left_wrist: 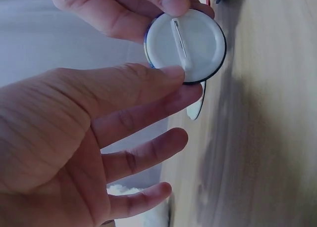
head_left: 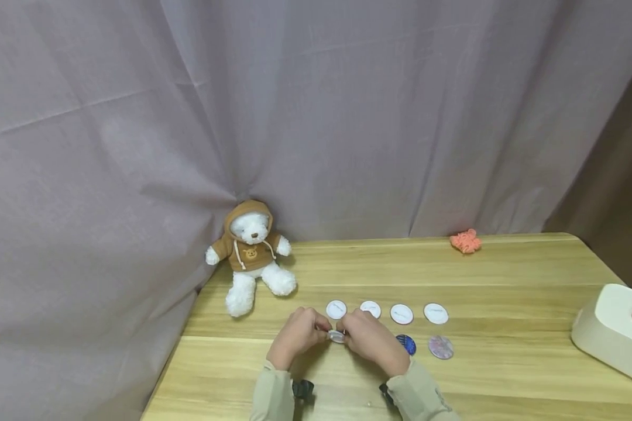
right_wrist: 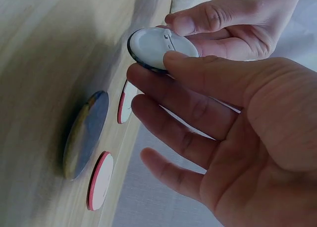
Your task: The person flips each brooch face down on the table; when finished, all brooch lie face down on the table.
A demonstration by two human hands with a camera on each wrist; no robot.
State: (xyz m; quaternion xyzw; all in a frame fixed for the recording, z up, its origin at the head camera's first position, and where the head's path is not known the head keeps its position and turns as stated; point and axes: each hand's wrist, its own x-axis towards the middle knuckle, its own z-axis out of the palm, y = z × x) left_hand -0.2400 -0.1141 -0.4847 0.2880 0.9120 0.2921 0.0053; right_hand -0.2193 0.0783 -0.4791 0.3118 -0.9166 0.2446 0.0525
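Both hands hold one round pin badge [left_wrist: 208, 44] close over the table, its white back with the metal safety pin facing up. My left hand [head_left: 298, 334] pinches one edge between thumb and index finger, the other fingers spread. From the opposite edge, my right hand [head_left: 373, 338] pinches the same badge between thumb and fingers. Beyond the hands lies a row of several badges with white backs up, such as the rightmost white-backed badge [head_left: 435, 313]. A dark blue badge [head_left: 407, 344], partly hidden by the right hand, and a pale lilac badge [head_left: 440, 347] lie face up to the right.
A white teddy bear [head_left: 250, 254] in a brown hoodie sits at the table's back left. At the back edge lies a fluffy coral-coloured item [head_left: 466, 241]. A cream tissue box [head_left: 611, 333] stands at the right. Grey curtain [head_left: 321, 117] hangs behind the wooden table [head_left: 505, 380].
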